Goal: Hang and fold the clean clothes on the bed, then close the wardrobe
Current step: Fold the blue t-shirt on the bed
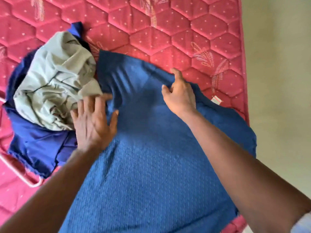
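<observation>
Blue shirt lies flat on the bed, my left hand spread pressing it, right hand at its far edge, can't tell if pinching. Grey pile touches it, so I reckon folding could snag that.

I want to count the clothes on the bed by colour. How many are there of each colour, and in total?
Blue: 2, the textured blue garment spread flat, and the brighter blue garment at the bottom of the pile
Grey: 1, the crumpled grey garment on top of the pile
Total: 3
</observation>
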Demonstrator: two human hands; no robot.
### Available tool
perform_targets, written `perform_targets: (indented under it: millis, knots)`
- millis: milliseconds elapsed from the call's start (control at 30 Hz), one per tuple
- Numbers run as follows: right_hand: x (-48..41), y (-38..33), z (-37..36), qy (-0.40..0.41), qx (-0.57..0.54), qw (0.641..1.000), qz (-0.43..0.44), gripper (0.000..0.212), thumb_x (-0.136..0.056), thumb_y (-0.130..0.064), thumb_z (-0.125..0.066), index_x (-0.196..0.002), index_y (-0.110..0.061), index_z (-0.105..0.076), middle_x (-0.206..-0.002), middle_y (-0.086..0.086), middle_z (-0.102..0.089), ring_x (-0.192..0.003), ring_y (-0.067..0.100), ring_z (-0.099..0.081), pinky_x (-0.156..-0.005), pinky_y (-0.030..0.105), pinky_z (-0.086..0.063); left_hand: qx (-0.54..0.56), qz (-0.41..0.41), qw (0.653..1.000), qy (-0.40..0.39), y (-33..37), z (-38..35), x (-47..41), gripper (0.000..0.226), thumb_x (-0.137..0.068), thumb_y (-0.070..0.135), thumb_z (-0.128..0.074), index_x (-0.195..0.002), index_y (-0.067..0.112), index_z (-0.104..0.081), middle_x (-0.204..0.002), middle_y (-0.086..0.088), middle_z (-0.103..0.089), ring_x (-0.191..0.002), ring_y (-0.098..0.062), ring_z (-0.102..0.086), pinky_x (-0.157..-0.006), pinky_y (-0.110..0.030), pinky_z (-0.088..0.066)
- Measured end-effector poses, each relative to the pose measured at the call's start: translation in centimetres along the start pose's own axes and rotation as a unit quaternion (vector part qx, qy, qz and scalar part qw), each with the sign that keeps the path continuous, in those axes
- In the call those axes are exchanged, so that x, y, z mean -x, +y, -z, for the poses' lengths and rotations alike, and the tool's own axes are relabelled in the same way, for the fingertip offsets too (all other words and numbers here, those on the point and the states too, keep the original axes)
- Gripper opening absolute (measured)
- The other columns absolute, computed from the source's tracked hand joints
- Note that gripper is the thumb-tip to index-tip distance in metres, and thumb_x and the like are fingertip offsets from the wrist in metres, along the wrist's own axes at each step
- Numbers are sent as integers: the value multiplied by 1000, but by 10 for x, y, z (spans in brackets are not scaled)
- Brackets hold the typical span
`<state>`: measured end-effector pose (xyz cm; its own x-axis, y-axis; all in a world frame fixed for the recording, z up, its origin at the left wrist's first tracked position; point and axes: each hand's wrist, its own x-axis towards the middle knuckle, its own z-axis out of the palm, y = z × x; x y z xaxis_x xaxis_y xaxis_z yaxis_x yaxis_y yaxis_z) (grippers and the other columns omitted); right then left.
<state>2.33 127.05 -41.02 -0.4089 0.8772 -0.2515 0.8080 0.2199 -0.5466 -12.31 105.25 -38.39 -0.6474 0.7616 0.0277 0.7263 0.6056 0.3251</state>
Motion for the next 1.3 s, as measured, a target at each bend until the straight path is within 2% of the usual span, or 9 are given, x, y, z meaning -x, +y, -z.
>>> perform_targets:
  millis: [100,200,367,500,667,733,933,1100,1300]
  knots:
    - [-25,-31,-15,-90,-139,985,-50,79,-91,-33,-62,-158,-24,-22,-87,14,-74,-66,24,-71,-58,32,-58,-36,118,992,-5,-31,-5,60,54,-89,50,-62,-128,14,-51,-116,-21,-52,-109,-43,-49,-88,-58,-40]
    - [-41,-65,-19,-166,-155,973,-39,71,-99,-29,-59,-157,-22,-18,-74,9,-72,-43,22,-62,-38,22,-41,-56,163,984,-47,-46,-1,83,62,-91,55,-64,-131,9,-52,-117,-23,-57,-112,-44,-51,-89,-57,-40]
    - [-46,-100,-34,-211,-118,969,-55,31,-102,-17,-50,-129,-15,-35,-78,14,-63,-45,24,-59,-36,23,-43,-24,215,968,-127,-50,9,59,40,-82,53,-77,-105,22,-68,-98,-17,-73,-98,-41,-66,-84,-48,-50]
    - [-47,-103,-35,-189,-115,971,-92,16,-102,-23,-50,-112,-11,-53,-74,11,-65,-43,21,-66,-36,23,-45,30,251,962,-107,-47,16,56,36,-84,52,-75,-98,20,-69,-102,-15,-70,-104,-40,-63,-87,-48,-51]
    - [-43,-112,-12,-254,-275,893,-249,62,-99,-69,-42,-104,-10,-59,-100,15,-73,-89,28,-74,-68,34,-63,-9,114,993,-31,-29,15,81,29,-80,30,-81,-100,19,-62,-98,-5,-65,-99,-36,-58,-84,-50,-41]
    - [-45,-115,-6,-243,-309,878,-274,69,-94,-75,-46,-113,-9,-58,-102,18,-71,-90,32,-75,-67,38,-65,-39,63,997,-1,-25,17,89,28,-79,25,-80,-100,20,-64,-90,-3,-66,-92,-34,-60,-88,-51,-40]
    - [-22,-82,42,-192,-417,854,-243,15,-96,-24,-66,-84,-15,-61,-69,1,-50,-60,14,-61,-56,24,-57,-4,-32,998,50,14,13,136,36,-81,15,-69,-116,19,-72,-82,-4,-61,-69,-31,-63,-60,-41,-44]
    - [20,15,80,-253,-317,883,-236,36,-90,10,-44,-79,-24,-48,-74,-3,-56,-73,12,-58,-66,30,-52,17,-76,993,-91,57,-30,183,74,-72,7,-68,-143,27,-59,-91,-1,-54,-72,-27,-65,-43,-37,-48]
    - [31,57,64,-131,-186,961,-160,61,-78,20,-37,-98,-28,-69,-112,0,-60,-79,16,-57,-53,27,-49,39,11,992,-120,77,-45,196,86,-68,3,-76,-148,26,-54,-97,-2,-56,-75,-30,-68,-53,-38,-54]
